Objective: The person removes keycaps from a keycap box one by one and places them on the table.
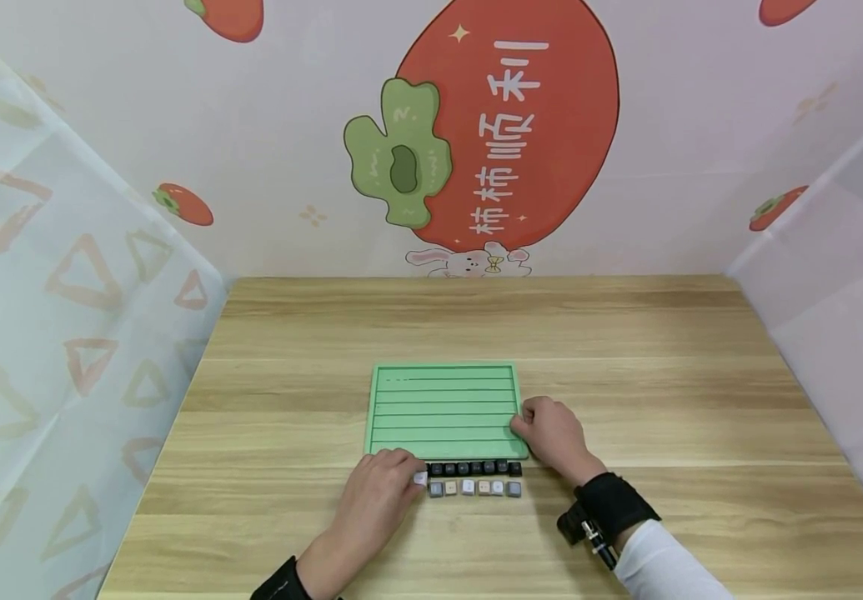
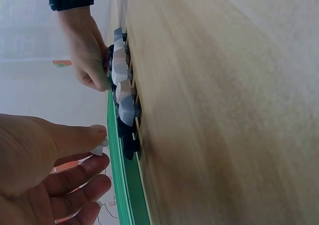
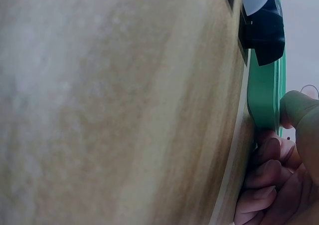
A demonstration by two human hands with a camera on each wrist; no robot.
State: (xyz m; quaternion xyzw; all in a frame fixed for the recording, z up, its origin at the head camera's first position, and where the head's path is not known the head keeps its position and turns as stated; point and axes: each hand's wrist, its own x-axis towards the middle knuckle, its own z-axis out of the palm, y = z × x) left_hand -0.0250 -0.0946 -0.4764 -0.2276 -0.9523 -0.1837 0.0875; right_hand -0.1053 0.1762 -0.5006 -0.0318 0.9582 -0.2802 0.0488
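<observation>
My left hand pinches a small white keycap between thumb and index finger, at the near left corner of a green ridged tray. The other left fingers stay apart from the keycap. At the tray's right edge, my right hand grips the rim, the thumb on top and the fingers curled against the side. Along the tray's near edge runs a row of black keycaps. In front of it stands a row of grey, white and beige keycaps.
A wooden table carries everything. Printed cloth walls stand at the back and on both sides. The right wrist wears a black strap with a small device on it.
</observation>
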